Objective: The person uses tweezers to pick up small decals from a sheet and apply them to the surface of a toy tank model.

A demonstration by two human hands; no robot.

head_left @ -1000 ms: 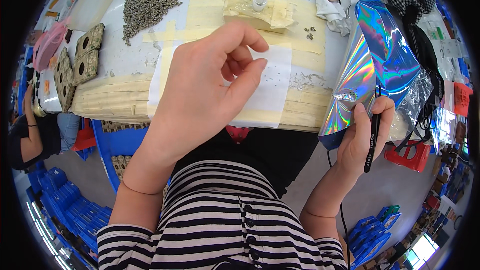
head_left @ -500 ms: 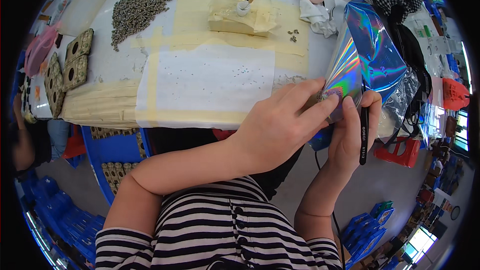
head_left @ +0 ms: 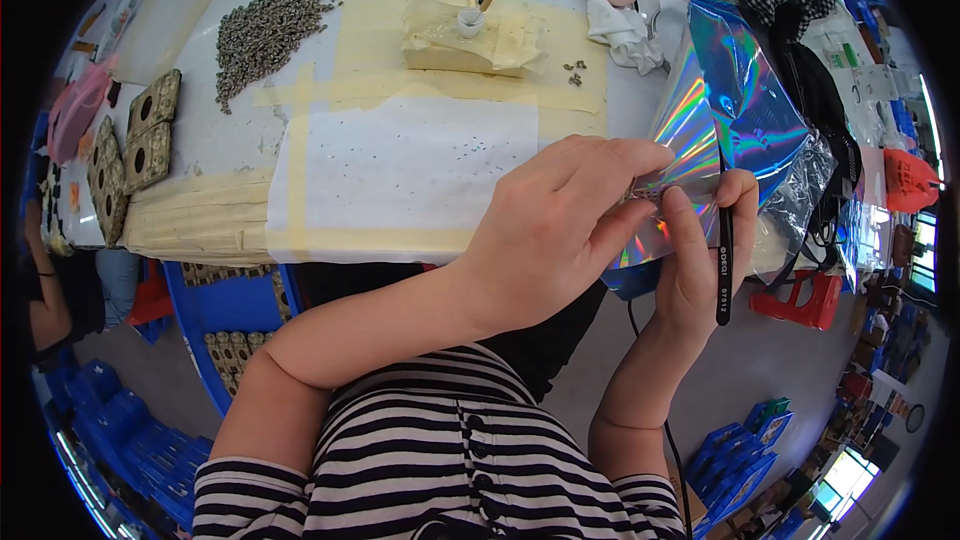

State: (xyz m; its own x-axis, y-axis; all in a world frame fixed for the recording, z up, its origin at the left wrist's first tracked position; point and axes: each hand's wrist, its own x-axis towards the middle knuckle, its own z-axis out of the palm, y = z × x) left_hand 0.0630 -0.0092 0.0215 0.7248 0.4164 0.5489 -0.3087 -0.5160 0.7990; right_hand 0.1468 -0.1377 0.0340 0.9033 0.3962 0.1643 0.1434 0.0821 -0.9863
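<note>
My left hand (head_left: pixel 545 230) pinches the near edge of a shiny holographic bag (head_left: pixel 765 120) at the right side of the table. Opposite it, my right hand (head_left: pixel 695 250) presses its thumb against the same edge. Black tweezers (head_left: pixel 725 275) stay in the right hand, lying upright between its thumb and curled fingers. Small bits seem to show through the bag's clear part between the hands, too small to name. Left of the hands, a white sheet (head_left: pixel 400 180) taped to the table carries tiny scattered coloured specks.
A heap of small metallic pieces (head_left: pixel 265 35) lies far left. A paper-covered block (head_left: pixel 465 55) bears a small white cup (head_left: pixel 471 23) with sticks. Patterned square pieces with round holes (head_left: pixel 152 130) are at the left; a white cloth (head_left: pixel 622 32) lies beyond the bag.
The fingers of my left hand have shifted along the bag's edge, and the thumb has drawn back. The bag's near part has bent open toward me. The tweezers stay in the right hand.
</note>
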